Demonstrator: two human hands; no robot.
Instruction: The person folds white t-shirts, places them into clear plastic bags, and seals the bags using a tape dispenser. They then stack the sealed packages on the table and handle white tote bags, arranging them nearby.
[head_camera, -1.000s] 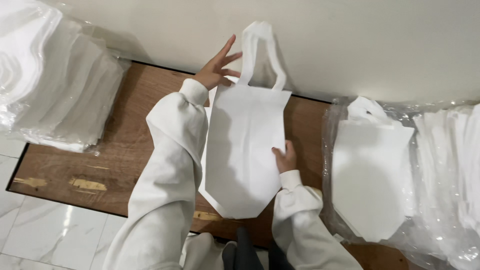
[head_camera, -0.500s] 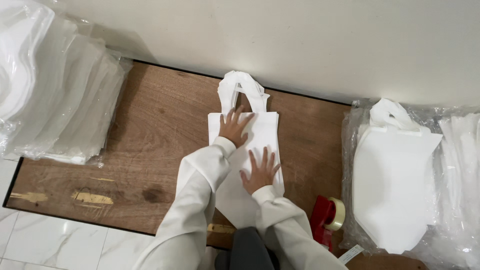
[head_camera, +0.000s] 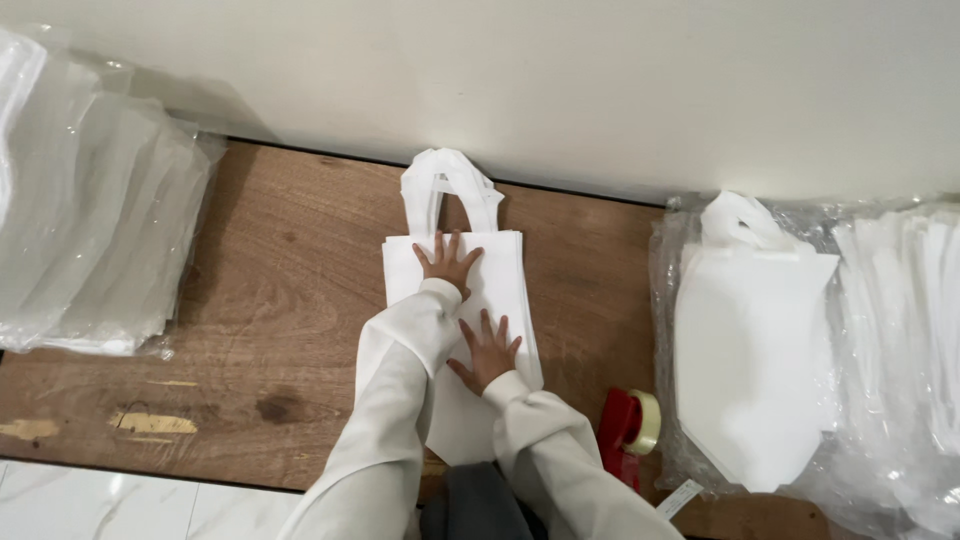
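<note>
A small stack of white fabric tote bags (head_camera: 500, 275) lies flat on the brown wooden table (head_camera: 270, 300), handles (head_camera: 448, 180) pointing toward the wall. My left hand (head_camera: 447, 263) presses flat on the upper part of the top bag, fingers spread. My right hand (head_camera: 487, 350) lies flat lower down on the same bag, fingers apart. Both arms wear white sleeves. Neither hand grips anything.
A big pile of white bags in clear plastic (head_camera: 80, 220) fills the left side. On the right, more white bags (head_camera: 750, 330) lie on crinkled plastic wrap. A red tape dispenser (head_camera: 628, 425) sits near the front edge. A pale wall (head_camera: 560, 80) runs behind.
The bag I held up a second ago now lies flat on the stack. Both hands have come down onto it, and the view has shifted.
</note>
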